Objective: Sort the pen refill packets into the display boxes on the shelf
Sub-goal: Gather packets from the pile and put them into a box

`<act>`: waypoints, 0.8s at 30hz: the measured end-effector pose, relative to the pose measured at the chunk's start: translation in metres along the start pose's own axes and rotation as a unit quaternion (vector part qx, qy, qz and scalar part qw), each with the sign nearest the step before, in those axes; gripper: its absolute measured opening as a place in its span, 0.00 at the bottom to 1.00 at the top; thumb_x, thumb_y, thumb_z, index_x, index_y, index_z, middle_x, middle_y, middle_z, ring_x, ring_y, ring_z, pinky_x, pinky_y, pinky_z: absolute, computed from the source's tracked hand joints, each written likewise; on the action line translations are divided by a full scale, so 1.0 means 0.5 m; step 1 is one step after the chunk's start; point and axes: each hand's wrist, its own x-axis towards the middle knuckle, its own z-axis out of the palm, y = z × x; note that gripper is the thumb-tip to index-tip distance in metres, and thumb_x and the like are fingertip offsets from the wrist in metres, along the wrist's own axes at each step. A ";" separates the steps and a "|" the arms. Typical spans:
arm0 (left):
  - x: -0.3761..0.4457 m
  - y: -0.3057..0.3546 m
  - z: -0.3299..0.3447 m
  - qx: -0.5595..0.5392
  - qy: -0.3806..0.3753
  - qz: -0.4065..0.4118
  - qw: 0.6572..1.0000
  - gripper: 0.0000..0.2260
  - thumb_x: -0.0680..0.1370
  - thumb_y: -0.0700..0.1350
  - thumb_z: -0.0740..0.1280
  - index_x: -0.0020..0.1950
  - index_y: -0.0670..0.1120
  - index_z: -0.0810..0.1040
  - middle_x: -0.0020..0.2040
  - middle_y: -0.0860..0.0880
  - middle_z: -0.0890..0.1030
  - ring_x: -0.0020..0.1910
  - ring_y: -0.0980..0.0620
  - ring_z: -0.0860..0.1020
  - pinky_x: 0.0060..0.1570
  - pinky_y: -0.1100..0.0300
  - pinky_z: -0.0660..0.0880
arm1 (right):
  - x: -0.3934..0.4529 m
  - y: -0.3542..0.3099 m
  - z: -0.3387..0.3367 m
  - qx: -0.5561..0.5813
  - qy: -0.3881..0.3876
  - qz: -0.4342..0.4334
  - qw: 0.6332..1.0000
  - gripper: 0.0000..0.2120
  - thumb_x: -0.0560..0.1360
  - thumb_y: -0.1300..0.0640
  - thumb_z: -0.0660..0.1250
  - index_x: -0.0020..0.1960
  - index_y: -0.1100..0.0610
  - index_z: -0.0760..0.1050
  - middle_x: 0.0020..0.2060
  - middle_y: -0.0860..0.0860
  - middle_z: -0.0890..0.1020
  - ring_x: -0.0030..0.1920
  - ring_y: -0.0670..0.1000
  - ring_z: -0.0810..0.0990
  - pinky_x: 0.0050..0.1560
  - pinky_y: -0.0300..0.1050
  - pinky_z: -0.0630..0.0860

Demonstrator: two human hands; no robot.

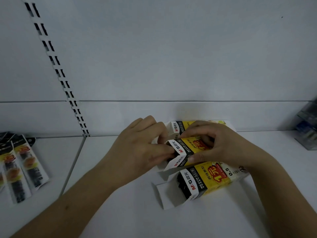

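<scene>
- Head view: my left hand (145, 148) and my right hand (221, 143) meet over the middle display box (187, 148), one of three yellow, black and white boxes lying side by side on the white shelf (120, 212).
- The end panel of that middle box reads "M&G" in red with Chinese characters beside it; a large red "1元" sits on its yellow face, partly under my right fingers.
- My left grip is closed on the box's white end, thumb along the side and fingertips at the flap; my right grip clamps the same box from above, thumb on its near edge.
- The near display box (205, 179) lies open towards me with its white flap folded out; I read "M&G", "MG-6139", "0.5", "1元" and "GEL REFILL" on it. Dark contents fill its mouth, too dim to tell apart.
- The far display box (178, 127) shows only an "M&G" end and a strip of yellow; my hands cover the rest.
- Pen refill packets (22, 167) lie flat at the shelf's left, well apart from the boxes, cut off by the frame edge; their print is too blurred to read.
- A clear plastic holder (307, 124) at the right edge is cropped, its contents unclear.
- Bare shelf lies open between the packets and the boxes, and in front of the near box towards me.
- A slotted upright (56, 69) runs down the back panel to the shelf seam.
</scene>
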 end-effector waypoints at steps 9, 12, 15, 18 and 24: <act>-0.008 -0.017 0.008 -0.003 -0.007 -0.009 1.000 0.09 0.80 0.50 0.67 0.45 0.52 0.86 0.42 0.51 0.78 0.42 0.52 0.70 0.41 0.64 0.61 | -0.001 0.007 -0.001 -0.008 0.000 -0.013 1.000 0.23 0.61 0.42 0.78 0.55 0.34 0.79 0.53 0.39 0.78 0.32 0.40 0.71 0.35 0.32 0.68; -0.011 -0.019 0.022 -0.053 0.014 -0.035 0.998 0.06 0.78 0.49 0.70 0.47 0.51 0.86 0.42 0.51 0.77 0.40 0.52 0.71 0.36 0.60 0.67 | -0.004 0.012 -0.007 -0.026 0.024 -0.002 0.999 0.25 0.60 0.40 0.77 0.56 0.37 0.79 0.54 0.37 0.77 0.32 0.41 0.71 0.36 0.32 0.69; -0.024 -0.033 0.028 -0.112 0.010 -0.100 0.989 0.07 0.77 0.52 0.70 0.51 0.53 0.85 0.44 0.55 0.77 0.40 0.57 0.74 0.37 0.63 0.72 | -0.006 0.025 -0.014 -0.104 0.047 0.031 0.993 0.29 0.60 0.35 0.73 0.60 0.38 0.76 0.54 0.35 0.75 0.41 0.35 0.74 0.41 0.31 0.69; -0.032 -0.042 0.025 -0.119 -0.036 -0.176 0.977 0.07 0.77 0.55 0.65 0.48 0.57 0.82 0.42 0.60 0.76 0.36 0.59 0.75 0.35 0.66 0.72 | -0.005 0.043 -0.010 -0.204 0.039 0.066 0.976 0.30 0.61 0.31 0.72 0.62 0.36 0.74 0.58 0.33 0.71 0.55 0.35 0.72 0.56 0.37 0.71; -0.046 -0.064 0.042 -0.088 -0.104 -0.289 0.948 0.15 0.75 0.61 0.59 0.39 0.53 0.77 0.32 0.58 0.77 0.35 0.56 0.76 0.32 0.70 0.67 | -0.009 0.054 -0.011 -0.145 0.063 0.061 0.986 0.30 0.57 0.26 0.67 0.57 0.35 0.76 0.56 0.31 0.71 0.51 0.33 0.72 0.48 0.35 0.70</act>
